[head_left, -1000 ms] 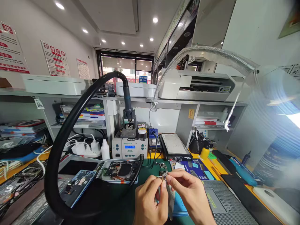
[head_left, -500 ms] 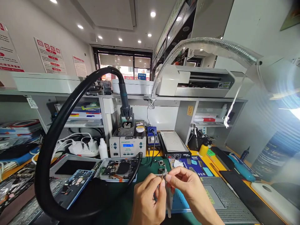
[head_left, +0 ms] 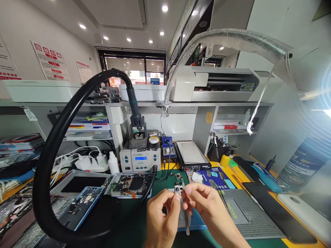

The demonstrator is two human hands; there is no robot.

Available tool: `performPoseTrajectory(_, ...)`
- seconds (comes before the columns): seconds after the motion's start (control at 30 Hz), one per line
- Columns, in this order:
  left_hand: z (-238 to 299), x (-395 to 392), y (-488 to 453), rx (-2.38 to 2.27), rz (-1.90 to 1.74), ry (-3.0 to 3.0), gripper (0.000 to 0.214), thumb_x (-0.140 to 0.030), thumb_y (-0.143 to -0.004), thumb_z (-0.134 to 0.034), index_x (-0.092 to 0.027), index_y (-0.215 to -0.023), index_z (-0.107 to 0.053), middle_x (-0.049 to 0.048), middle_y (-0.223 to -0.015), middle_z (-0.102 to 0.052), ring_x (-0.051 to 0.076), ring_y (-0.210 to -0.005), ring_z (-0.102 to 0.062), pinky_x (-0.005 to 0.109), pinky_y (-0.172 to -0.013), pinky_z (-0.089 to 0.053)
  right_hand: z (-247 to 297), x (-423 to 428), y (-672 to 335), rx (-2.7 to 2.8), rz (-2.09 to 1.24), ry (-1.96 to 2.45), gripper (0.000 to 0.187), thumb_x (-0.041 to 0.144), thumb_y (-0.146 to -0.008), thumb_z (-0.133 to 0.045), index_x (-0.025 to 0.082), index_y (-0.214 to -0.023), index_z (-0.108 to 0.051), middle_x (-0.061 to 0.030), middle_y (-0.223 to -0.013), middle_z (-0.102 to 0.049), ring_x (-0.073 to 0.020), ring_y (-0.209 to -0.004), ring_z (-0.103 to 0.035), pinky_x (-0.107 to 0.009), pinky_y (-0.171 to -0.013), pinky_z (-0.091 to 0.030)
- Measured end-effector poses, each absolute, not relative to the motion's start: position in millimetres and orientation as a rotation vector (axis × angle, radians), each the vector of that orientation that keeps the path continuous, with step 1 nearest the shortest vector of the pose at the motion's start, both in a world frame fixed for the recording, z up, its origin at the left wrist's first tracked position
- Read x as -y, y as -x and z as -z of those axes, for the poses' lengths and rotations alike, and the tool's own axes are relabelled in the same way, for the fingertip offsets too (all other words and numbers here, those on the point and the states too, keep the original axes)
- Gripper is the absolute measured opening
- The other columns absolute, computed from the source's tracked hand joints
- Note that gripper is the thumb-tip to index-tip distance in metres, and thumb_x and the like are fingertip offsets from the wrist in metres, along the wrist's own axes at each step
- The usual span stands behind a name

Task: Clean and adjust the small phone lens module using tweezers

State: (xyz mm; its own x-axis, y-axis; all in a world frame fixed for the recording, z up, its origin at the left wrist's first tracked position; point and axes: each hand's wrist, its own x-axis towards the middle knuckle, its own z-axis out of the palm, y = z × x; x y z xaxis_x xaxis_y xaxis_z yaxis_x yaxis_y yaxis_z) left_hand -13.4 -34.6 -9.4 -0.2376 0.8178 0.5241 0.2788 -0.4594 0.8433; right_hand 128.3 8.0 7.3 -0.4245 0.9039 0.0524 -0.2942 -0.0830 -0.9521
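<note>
A small phone camera module with dark lenses is held up in front of me, facing my way. My left hand is closed, pinching the module from below between thumb and forefinger. At the module's right edge, the thumb and forefinger of my right hand are pressed together; the exact grip there is partly hidden. Under the hands, a thin metal pry blade lies over a blue-edged flat piece. Just beyond the module, another small metallic part rests on the green mat.
A black hose loops across the left. Behind stand a hot-air station and a heating plate. Opened phone parts lie in a tray at left. Tweezers and a perforated grey mat are at right.
The camera module has been raised and turned so its lenses show. My left fingers now support it from below, and my right fingers have shifted slightly. The view has tilted a little.
</note>
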Motion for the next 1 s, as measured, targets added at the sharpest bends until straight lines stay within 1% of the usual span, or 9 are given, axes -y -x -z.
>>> performPoseTrajectory(0.07, 7, 37, 12, -1.296, -1.740, -1.546, 0.031, -0.029, -0.093, -0.055, -0.019, -0.065, -0.064, -0.0026, -0.053, -0.055, 0.010, -0.046, -0.052, 0.019, -0.047, -0.041, -7, -8, -128, 1.170, -1.786, 0.673, 0.025, 0.041, -0.085, -0.077, 0.016, -0.081, -0.072, -0.0027, -0.073, -0.069, -0.0135, -0.064, -0.061, -0.024, -0.057, -0.046)
performPoseTrajectory(0.2, 2, 41, 8, -1.256, -1.776, -1.497, 0.031, -0.027, -0.091, -0.055, -0.018, -0.062, -0.062, -0.0048, -0.049, -0.048, 0.009, -0.044, -0.048, 0.018, -0.047, -0.040, -5, -10, -128, 1.080, -1.906, 0.606, 0.023, 0.036, -0.085, -0.077, 0.014, -0.081, -0.073, -0.0043, -0.075, -0.070, -0.0115, -0.062, -0.061, -0.022, -0.056, -0.046)
performPoseTrajectory(0.27, 0, 41, 7, -1.269, -1.802, -1.515, 0.030, -0.025, -0.091, -0.056, -0.018, -0.062, -0.061, -0.0054, -0.049, -0.047, 0.008, -0.043, -0.046, 0.018, -0.047, -0.040, -4, -10, -128, 1.053, -1.935, 0.592, 0.022, 0.035, -0.084, -0.078, 0.013, -0.080, -0.074, -0.0042, -0.074, -0.070, -0.0113, -0.062, -0.062, -0.021, -0.055, -0.046)
performPoseTrajectory(0.37, 3, 40, 9, -1.330, -1.862, -1.635, 0.029, -0.022, -0.090, -0.056, -0.019, -0.062, -0.060, -0.0051, -0.052, -0.051, 0.008, -0.045, -0.048, 0.017, -0.047, -0.041, -3, -10, -127, 1.016, -1.947, 0.606, 0.022, 0.033, -0.080, -0.082, 0.013, -0.078, -0.074, -0.0040, -0.073, -0.071, -0.0114, -0.061, -0.064, -0.020, -0.054, -0.046)
performPoseTrajectory(0.5, 10, 37, 13, -1.396, -1.873, -1.855, 0.024, -0.017, -0.089, -0.058, -0.019, -0.065, -0.060, -0.0042, -0.057, -0.056, 0.009, -0.048, -0.051, 0.018, -0.049, -0.043, -3, -9, -127, 1.015, -1.904, 0.642, 0.022, 0.032, -0.076, -0.085, 0.013, -0.078, -0.074, -0.0050, -0.075, -0.074, -0.0128, -0.063, -0.066, -0.022, -0.055, -0.048)
performPoseTrajectory(0.67, 16, 35, 14, -1.458, -1.863, -1.950, 0.023, -0.015, -0.090, -0.057, -0.020, -0.067, -0.056, -0.0040, -0.059, -0.052, 0.009, -0.050, -0.049, 0.020, -0.050, -0.042, -4, -7, -126, 1.074, -1.808, 0.681, 0.021, 0.034, -0.076, -0.085, 0.016, -0.077, -0.073, -0.0031, -0.068, -0.073, -0.0131, -0.061, -0.064, -0.024, -0.057, -0.049)
performPoseTrajectory(0.9, 16, 34, 10, -1.440, -1.913, -2.052, 0.021, -0.011, -0.090, -0.057, -0.019, -0.070, -0.057, -0.0031, -0.059, -0.051, 0.010, -0.049, -0.047, 0.021, -0.049, -0.041, -7, -4, -125, 1.182, -1.613, 0.791, 0.023, 0.036, -0.074, -0.084, 0.016, -0.072, -0.073, -0.0007, -0.061, -0.070, -0.0121, -0.055, -0.058, -0.025, -0.056, -0.048)
performPoseTrajectory(1.0, 16, 34, 10, -1.440, -1.921, -2.096, 0.020, -0.009, -0.090, -0.056, -0.019, -0.072, -0.057, -0.0027, -0.059, -0.051, 0.010, -0.050, -0.047, 0.022, -0.049, -0.041, -6, -5, -126, 1.186, -1.612, 0.800, 0.023, 0.035, -0.075, -0.083, 0.016, -0.072, -0.072, -0.0012, -0.062, -0.071, -0.0125, -0.056, -0.059, -0.025, -0.057, -0.048)
